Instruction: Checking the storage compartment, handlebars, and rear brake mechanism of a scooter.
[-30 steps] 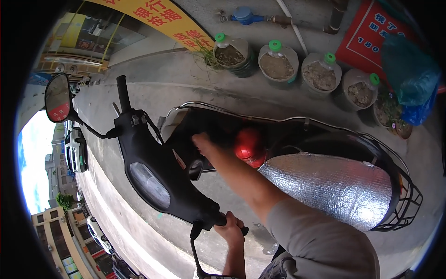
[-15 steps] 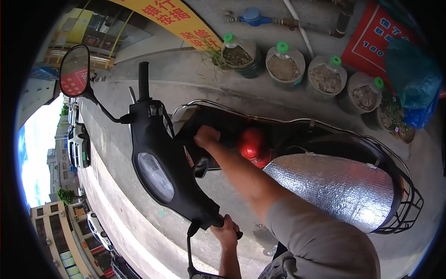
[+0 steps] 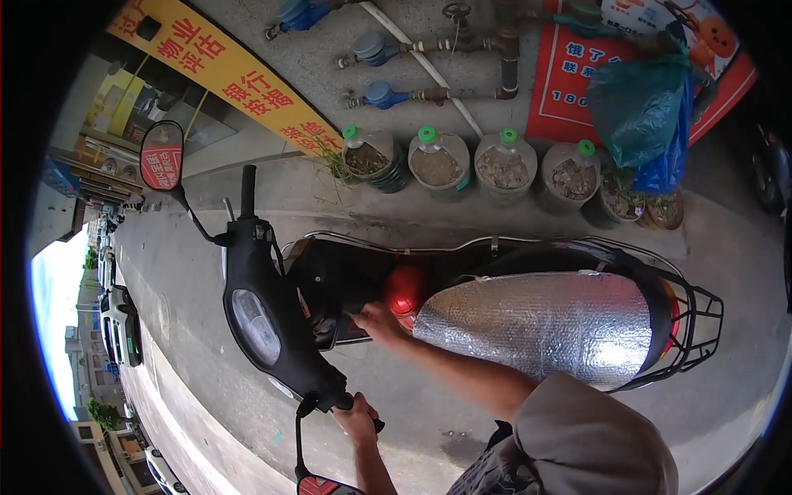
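A black scooter (image 3: 264,301) points left in front of me. My left hand (image 3: 356,417) is closed around its near handlebar grip (image 3: 379,426). My right hand (image 3: 379,322) is pinched closed over the footwell, between the dark inner leg shield (image 3: 330,268) and the seat. Something small seems to poke out from its fingertips, too small to make out. A shiny red rounded thing, like a helmet (image 3: 404,290), sits just behind that hand, in front of the seat. Silver foil-like padding (image 3: 536,326) covers the seat. A small round fitting (image 3: 318,279) shows on the leg shield.
Cut plastic bottles of soil with green caps (image 3: 437,165) line the wall on the far side. Blue water meters and pipes (image 3: 379,95) stick out above them. Green and blue plastic bags (image 3: 639,115) hang at the right. A black rear rack (image 3: 697,330) ends the scooter.
My right hand has drawn back from the inner leg shield toward me. My left hand stays on the grip. The view has shifted, showing more of the wall.
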The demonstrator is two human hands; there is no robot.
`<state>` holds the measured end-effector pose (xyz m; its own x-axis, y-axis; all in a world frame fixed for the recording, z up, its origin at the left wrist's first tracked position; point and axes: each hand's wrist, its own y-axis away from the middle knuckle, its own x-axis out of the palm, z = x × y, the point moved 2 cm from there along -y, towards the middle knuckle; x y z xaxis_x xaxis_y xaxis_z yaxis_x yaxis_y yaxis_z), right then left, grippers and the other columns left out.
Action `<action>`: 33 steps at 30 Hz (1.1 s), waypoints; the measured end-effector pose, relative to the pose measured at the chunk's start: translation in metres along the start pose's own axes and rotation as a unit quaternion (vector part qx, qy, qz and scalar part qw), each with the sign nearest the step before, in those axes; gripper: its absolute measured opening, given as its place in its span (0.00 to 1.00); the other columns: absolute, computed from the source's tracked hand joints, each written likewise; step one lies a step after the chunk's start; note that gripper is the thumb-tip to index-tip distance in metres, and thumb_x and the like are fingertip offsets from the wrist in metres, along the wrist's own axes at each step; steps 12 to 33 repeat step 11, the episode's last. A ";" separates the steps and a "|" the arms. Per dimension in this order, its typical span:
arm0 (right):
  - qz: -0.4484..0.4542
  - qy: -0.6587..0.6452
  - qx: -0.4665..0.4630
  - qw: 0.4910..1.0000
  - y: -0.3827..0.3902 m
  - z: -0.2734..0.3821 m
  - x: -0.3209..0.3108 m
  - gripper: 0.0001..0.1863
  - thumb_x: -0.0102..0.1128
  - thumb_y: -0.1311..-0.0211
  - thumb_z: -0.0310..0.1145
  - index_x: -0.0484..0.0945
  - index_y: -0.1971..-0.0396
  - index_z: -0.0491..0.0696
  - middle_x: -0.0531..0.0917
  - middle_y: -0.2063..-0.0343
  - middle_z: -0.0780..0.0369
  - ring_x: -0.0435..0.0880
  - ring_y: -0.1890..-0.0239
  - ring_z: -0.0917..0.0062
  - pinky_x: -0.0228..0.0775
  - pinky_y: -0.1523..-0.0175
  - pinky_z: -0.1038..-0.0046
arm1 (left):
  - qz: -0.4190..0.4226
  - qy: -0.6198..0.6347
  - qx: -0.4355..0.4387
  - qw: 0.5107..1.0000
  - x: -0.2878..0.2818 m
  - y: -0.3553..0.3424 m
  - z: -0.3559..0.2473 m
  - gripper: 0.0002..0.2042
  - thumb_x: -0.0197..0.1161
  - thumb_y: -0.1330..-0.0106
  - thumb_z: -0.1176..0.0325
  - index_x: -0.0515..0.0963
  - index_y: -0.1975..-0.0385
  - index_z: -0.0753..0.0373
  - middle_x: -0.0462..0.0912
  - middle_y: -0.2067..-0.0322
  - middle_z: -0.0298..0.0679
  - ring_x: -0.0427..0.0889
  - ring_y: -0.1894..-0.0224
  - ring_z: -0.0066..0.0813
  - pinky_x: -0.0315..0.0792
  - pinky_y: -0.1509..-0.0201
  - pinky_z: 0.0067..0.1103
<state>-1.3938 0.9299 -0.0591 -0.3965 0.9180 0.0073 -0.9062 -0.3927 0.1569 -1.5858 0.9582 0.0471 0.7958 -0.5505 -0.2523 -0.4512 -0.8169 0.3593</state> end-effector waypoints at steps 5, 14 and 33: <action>0.274 -0.141 0.173 0.936 0.221 -0.019 -0.104 0.11 0.59 0.38 0.35 0.74 0.74 0.44 0.84 0.69 0.62 0.82 0.67 0.82 0.70 0.63 0.77 | -0.033 -0.008 0.029 0.999 -0.021 -0.007 0.033 0.06 0.54 0.46 0.80 0.64 0.75 0.63 0.65 0.88 0.33 0.65 0.92 0.23 0.62 0.89 0.22; 0.214 -0.071 0.339 0.913 0.434 -0.057 -0.290 0.07 0.56 0.38 0.34 0.74 0.70 0.46 0.86 0.65 0.59 0.85 0.73 0.78 0.77 0.68 0.76 | 0.071 0.037 0.071 0.994 -0.018 -0.052 0.061 0.07 0.57 0.43 0.75 0.68 0.67 0.63 0.65 0.88 0.33 0.67 0.90 0.25 0.64 0.88 0.22; 0.214 -0.071 0.339 0.913 0.434 -0.057 -0.290 0.07 0.56 0.38 0.34 0.74 0.70 0.46 0.86 0.65 0.59 0.85 0.73 0.78 0.77 0.68 0.76 | 0.071 0.037 0.071 0.994 -0.018 -0.052 0.061 0.07 0.57 0.43 0.75 0.68 0.67 0.63 0.65 0.88 0.33 0.67 0.90 0.25 0.64 0.88 0.22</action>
